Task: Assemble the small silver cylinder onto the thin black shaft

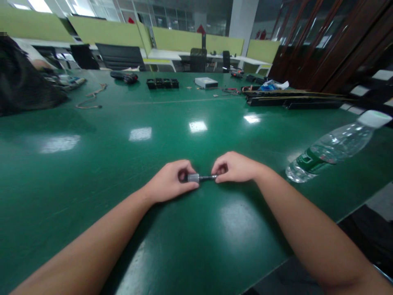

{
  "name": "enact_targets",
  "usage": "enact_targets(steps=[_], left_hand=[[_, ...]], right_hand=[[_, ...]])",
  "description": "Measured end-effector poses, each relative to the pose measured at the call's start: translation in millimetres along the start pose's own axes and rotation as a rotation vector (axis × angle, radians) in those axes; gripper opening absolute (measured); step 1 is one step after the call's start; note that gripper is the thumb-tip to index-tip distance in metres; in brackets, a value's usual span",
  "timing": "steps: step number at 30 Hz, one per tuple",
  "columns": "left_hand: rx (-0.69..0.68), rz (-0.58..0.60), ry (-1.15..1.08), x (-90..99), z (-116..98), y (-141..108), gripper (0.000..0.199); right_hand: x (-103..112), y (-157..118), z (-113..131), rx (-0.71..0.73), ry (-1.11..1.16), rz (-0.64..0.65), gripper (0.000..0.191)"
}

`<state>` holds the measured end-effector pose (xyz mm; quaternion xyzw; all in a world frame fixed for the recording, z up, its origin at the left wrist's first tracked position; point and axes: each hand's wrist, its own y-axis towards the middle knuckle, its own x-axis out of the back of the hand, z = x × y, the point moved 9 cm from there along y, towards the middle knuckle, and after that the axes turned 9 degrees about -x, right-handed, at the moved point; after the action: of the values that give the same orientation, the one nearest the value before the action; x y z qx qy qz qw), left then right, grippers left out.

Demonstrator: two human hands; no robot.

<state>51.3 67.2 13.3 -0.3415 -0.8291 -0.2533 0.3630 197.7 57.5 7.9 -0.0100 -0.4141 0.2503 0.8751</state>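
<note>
Just above the green tabletop (172, 139), a small tool with a silver-grey cylindrical body (193, 178) and a thin dark shaft (206, 178) lies level between my hands. I cannot make out its exact kind. My left hand (172, 180) is closed around the cylindrical body, thumb below and fingers curled above. At the other end, my right hand (235, 167) pinches the shaft's shiny tip between thumb and fingers. Part of the tool is hidden behind my left fingers.
A clear plastic bottle (334, 147) with a white cap stands right of my right arm. Toward the far edge are a black tray-like block (162, 83), a white box (206, 83), a cord (92, 97) and dark long strips (276, 99). Another person's dark sleeve (24, 78) is at left.
</note>
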Motion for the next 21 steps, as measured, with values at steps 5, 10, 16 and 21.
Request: enact_targets(steps=[5, 10, 16, 21], left_hand=[[0.005, 0.001, 0.006, 1.1, 1, -1, 0.025], [0.0, -0.002, 0.005, 1.8, 0, -2, 0.025], [0.002, -0.004, 0.007, 1.1, 1, -2, 0.025], [-0.004, -0.013, 0.003, -1.0, 3, -1, 0.024]], right_hand=[[9, -3, -14, -0.098, -0.019, 0.012, 0.024], [9, -3, -19, -0.109, 0.022, 0.023, 0.026], [4, -2, -10, -0.064, 0.056, 0.03, 0.025], [-8, 6, 5, 0.022, 0.073, -0.074, 0.022]])
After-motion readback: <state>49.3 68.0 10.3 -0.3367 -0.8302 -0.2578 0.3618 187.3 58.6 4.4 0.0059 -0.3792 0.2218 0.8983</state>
